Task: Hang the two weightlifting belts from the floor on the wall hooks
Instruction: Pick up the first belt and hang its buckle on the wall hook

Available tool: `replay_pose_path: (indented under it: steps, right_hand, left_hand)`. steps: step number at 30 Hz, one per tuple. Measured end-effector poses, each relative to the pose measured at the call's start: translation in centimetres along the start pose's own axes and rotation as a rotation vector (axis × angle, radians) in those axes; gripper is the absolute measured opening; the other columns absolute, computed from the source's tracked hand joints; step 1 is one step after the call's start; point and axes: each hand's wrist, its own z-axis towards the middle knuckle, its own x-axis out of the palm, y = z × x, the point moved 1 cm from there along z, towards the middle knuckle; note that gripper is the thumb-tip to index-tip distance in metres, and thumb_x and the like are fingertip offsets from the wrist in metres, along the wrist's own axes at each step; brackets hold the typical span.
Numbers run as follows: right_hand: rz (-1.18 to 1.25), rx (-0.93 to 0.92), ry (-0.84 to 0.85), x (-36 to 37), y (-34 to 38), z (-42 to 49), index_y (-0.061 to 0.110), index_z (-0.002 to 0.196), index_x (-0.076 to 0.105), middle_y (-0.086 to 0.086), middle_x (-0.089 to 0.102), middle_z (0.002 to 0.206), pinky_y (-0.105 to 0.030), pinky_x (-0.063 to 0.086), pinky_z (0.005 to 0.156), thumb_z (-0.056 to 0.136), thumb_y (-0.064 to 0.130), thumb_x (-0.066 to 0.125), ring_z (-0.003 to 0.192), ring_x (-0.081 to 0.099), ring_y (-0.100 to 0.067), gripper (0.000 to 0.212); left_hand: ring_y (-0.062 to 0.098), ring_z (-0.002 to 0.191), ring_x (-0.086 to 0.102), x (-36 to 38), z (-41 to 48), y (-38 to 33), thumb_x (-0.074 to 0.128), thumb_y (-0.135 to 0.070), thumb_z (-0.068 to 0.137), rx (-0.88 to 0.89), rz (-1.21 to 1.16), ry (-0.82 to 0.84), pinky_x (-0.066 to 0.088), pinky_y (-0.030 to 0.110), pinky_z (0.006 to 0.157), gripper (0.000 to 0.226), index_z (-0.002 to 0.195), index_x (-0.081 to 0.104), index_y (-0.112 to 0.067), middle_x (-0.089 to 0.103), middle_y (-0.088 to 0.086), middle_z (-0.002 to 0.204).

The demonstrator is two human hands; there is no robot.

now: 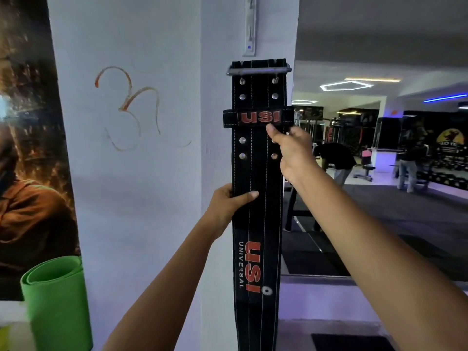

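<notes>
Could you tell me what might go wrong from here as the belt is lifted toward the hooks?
The buckle sits below the hook rail, not on a hook, so releasing now would likely drop the belt. The left hand and right hand grip only its edges, so the long tail could swing. The rail sits near the wall corner; a hurried lift might miss it.

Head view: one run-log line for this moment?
black leather belt upright below white hook rail | left hand grips edge | right hand pinches near loop | unhung

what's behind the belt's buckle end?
Behind the black belt is the white pillar; the hook rail shows just above the buckle. Any hook behind the buckle end is covered.
</notes>
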Motion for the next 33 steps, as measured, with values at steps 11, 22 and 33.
replay_pose_path:
  steps: [11, 22, 33]
  right_hand:
    - [0.078, 0.037, -0.04, -1.1, 0.0, -0.1, 0.018, 0.066, 0.05, 0.003, 0.059, 0.079, -0.025, 0.033, 0.047, 0.081, 0.012, 0.068, 0.071, 0.049, -0.009, 0.024]
    - [0.069, 0.046, -0.014, -0.6, -0.7, -0.7, 0.018, 0.067, 0.053, 0.005, 0.06, 0.079, -0.026, 0.034, 0.047, 0.08, 0.013, 0.069, 0.072, 0.049, -0.009, 0.022]
    - [0.075, 0.041, 0.012, -0.3, -1.2, -1.5, 0.019, 0.069, 0.055, 0.005, 0.059, 0.074, -0.023, 0.033, 0.044, 0.081, 0.012, 0.069, 0.067, 0.048, -0.009, 0.019]
  left_hand:
    - [0.025, 0.098, 0.069, -1.6, -2.1, 5.8, 0.071, -0.007, 0.078, -0.136, 0.186, 0.084, 0.056, 0.034, 0.086, 0.034, 0.11, 0.062, -0.009, 0.072, 0.01, 0.106]
    - [0.017, 0.089, 0.07, -2.3, -4.6, 9.4, 0.069, -0.005, 0.079, -0.228, 0.22, 0.101, 0.055, 0.02, 0.07, 0.022, 0.1, 0.065, -0.011, 0.072, 0.004, 0.097]
    - [0.006, 0.084, 0.069, -3.3, -6.2, 11.8, 0.07, 0.001, 0.077, -0.279, 0.274, 0.126, 0.056, 0.018, 0.073, 0.026, 0.095, 0.064, -0.016, 0.071, 0.0, 0.095]
